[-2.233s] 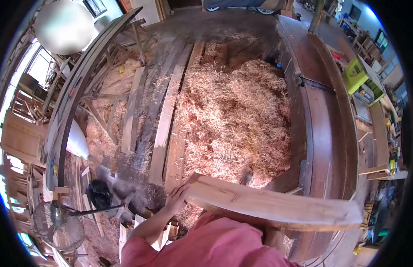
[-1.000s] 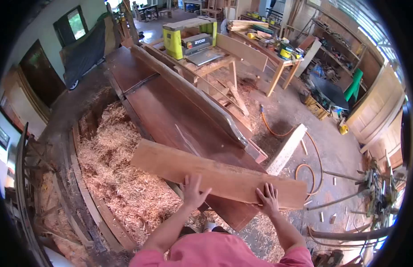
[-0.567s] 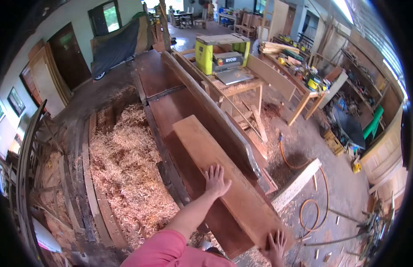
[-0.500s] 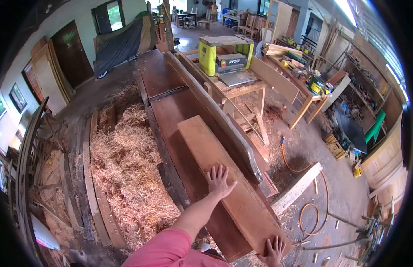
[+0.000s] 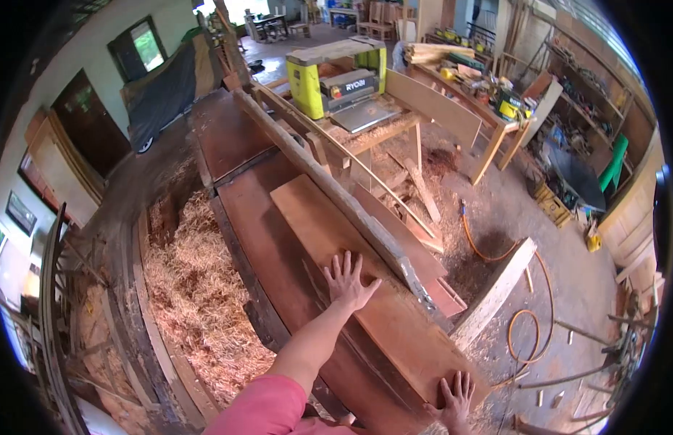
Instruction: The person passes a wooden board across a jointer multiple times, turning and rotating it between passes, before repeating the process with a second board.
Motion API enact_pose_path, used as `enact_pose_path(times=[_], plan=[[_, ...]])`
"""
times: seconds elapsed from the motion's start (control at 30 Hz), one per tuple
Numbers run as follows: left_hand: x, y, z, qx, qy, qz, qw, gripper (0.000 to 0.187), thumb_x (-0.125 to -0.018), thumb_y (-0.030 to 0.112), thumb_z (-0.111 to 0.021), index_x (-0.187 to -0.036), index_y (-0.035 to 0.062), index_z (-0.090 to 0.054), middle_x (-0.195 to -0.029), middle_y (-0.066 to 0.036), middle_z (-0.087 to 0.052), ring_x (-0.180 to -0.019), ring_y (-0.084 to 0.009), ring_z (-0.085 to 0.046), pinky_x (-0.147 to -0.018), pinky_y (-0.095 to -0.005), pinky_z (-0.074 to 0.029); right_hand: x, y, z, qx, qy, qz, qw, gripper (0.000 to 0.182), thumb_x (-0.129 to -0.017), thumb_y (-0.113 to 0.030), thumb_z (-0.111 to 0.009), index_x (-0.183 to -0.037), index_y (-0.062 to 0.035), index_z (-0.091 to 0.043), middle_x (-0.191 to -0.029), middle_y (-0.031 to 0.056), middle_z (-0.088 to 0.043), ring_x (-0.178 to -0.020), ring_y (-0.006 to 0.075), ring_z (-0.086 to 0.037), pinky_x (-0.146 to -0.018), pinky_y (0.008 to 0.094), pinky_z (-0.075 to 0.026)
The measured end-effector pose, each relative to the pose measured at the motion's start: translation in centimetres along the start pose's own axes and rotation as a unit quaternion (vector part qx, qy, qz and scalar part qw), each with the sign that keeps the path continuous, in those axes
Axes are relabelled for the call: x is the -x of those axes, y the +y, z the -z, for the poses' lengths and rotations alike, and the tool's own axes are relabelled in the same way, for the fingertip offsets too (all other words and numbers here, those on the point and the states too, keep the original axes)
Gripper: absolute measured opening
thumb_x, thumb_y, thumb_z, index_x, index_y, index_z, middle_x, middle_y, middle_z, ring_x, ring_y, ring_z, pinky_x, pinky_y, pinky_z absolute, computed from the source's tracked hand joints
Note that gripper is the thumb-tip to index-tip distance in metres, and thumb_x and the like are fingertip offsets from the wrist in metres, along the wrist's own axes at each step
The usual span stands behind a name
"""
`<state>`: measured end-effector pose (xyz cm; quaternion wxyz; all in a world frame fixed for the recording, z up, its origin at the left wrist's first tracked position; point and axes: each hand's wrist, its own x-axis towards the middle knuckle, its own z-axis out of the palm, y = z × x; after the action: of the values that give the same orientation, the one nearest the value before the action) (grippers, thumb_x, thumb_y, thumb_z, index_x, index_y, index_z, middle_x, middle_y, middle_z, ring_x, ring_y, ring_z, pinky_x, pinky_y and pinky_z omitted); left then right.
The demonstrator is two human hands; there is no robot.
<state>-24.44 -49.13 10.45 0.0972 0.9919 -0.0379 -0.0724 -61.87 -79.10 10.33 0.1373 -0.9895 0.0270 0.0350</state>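
Boards stand in a long row at the far left, curving with the view. Beyond them a dark tarp drapes over something with a wheel showing beneath, near a brown door. Wood shavings lie in a deep, curly heap between long floor beams and a long, reddish-brown tabletop. On that tabletop lies a thick, smooth plank, set lengthwise, its far end upper left and its near end lower right, close to the person.

The left hand rests palm down on the plank near its middle, fingers spread wide, pressing flat rather than gripping. Just beyond the plank, a rough-edged slab runs along the right side of the tabletop. A yellow-green planer marked RYOBI sits behind it on a wooden stand.

The right hand lies on the plank's near end, fingers spread wide and pointing away from the person. To the right, a pale, rough beam slants upward beside a looped orange hose. Farther right are a cluttered workbench, a yellow crate, a yellow container and a green item.
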Motion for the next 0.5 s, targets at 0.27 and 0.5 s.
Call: enact_pose_path(times=[0.27,0.5], plan=[[-6.2,-4.4,1.6,-0.008,-0.018,0.008,1.000,0.099,-0.091,0.078,-0.049,-0.167,0.0191,-0.022,-0.174,-0.011,-0.012,-0.159,-0.0408,-0.007,-0.124,-0.0662,-0.007,-5.9,-4.2,-0.2,-0.029,-0.039,-0.037,0.998,0.086,-0.073,-0.072,-0.074,-0.140,-0.0183,-0.065,-0.159,0.0271,-0.041,-0.151,0.0515,-0.027,-0.120,0.0709,-0.017],[-11.9,-8.9,3.0,-0.023,-0.021,0.011,0.999,0.098,-0.092,0.076,-0.051,-0.166,0.0184,-0.022,-0.174,-0.011,-0.011,-0.159,-0.0405,-0.007,-0.125,-0.0654,-0.007,-8.4,-6.4,-1.5,0.023,-0.052,-0.050,0.997,0.081,-0.078,-0.074,-0.068,-0.140,-0.0224,-0.065,-0.160,0.0243,-0.040,-0.151,0.0499,-0.029,-0.123,0.0657,-0.016]])
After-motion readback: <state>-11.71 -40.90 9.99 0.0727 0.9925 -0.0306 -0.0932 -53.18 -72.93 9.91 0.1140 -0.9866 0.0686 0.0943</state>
